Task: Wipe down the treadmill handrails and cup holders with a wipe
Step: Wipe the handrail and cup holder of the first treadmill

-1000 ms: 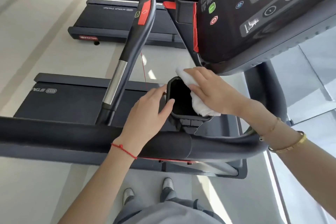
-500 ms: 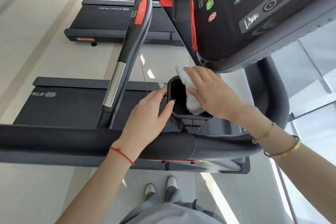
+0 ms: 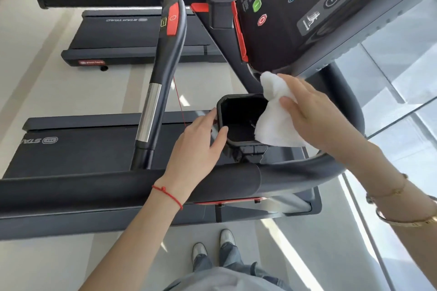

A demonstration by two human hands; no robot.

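Observation:
A black square cup holder (image 3: 222,111) hangs under the treadmill console, just beyond the padded black handrail (image 3: 94,186). My left hand (image 3: 196,151) holds the cup holder's left rim, thumb hooked over its edge. My right hand (image 3: 314,113) grips a bunched white wipe (image 3: 274,123) over the holder's right rim; the wipe hangs partly into the opening. A second cup holder (image 3: 222,4) sits farther away beside the console.
The console (image 3: 319,7) with buttons overhangs at the upper right. A curved grip bar (image 3: 165,73) with a red panel and metal section rises on the left. Neighbouring treadmill decks (image 3: 82,144) lie beyond. My shoes (image 3: 212,248) stand on the pale floor.
My right hand has lifted the wipe up out of the cup holder toward its right rim. My left hand has stayed on the left rim.

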